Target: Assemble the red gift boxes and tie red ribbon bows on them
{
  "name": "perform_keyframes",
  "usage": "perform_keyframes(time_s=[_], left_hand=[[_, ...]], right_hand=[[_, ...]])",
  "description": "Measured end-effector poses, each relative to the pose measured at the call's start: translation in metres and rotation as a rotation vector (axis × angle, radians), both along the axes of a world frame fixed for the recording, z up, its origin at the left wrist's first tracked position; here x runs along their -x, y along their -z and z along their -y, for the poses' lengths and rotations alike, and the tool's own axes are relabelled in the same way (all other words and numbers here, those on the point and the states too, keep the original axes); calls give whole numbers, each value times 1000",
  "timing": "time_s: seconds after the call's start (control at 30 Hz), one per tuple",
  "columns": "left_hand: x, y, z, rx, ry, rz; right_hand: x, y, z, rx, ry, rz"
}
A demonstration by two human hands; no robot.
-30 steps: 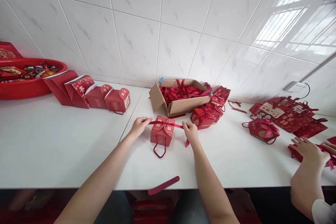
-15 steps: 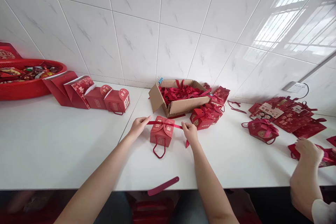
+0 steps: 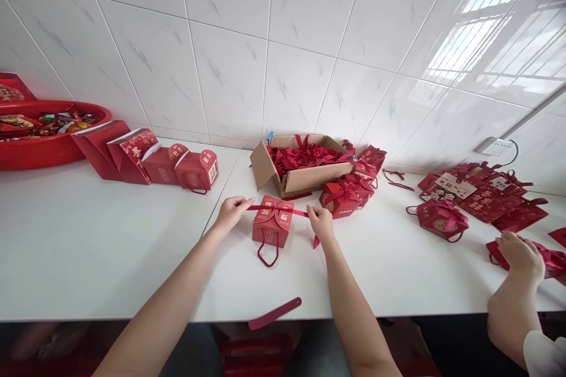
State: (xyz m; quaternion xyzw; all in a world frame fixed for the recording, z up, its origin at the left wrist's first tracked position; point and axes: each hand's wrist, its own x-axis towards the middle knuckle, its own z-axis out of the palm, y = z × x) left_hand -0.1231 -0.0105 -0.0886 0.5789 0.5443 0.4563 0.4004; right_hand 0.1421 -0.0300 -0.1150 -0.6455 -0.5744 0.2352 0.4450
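A small red gift box (image 3: 272,230) with gold lettering and a twisted rope handle stands on the white table between my hands. Across its top runs a red ribbon (image 3: 297,211), crossed at the middle and stretched out to both sides. My left hand (image 3: 234,212) pinches the ribbon's left end, just left of the box. On the other side, my right hand (image 3: 320,222) is closed on the right part, with a loose tail hanging below it. Both hands are slightly clear of the box.
Behind lies an open cardboard box (image 3: 316,179) of red ribbons, with bow-tied red boxes (image 3: 347,197) beside it. Red boxes and bags (image 3: 161,165) line the left, near a red basket (image 3: 53,150). A maroon strip (image 3: 275,313) lies in front. A co-worker's hand (image 3: 522,256) works at right.
My hands keep the ribbon taut and have hardly moved. At the right, the co-worker's hand has shifted slightly and turned over a red box.
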Motion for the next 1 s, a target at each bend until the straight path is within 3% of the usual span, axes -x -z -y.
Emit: perform_keyframes(time_s=[1.0], left_hand=[[9, -5, -3, -50, 9, -25]], right_hand=[[-11, -13, 4, -95, 73, 52]])
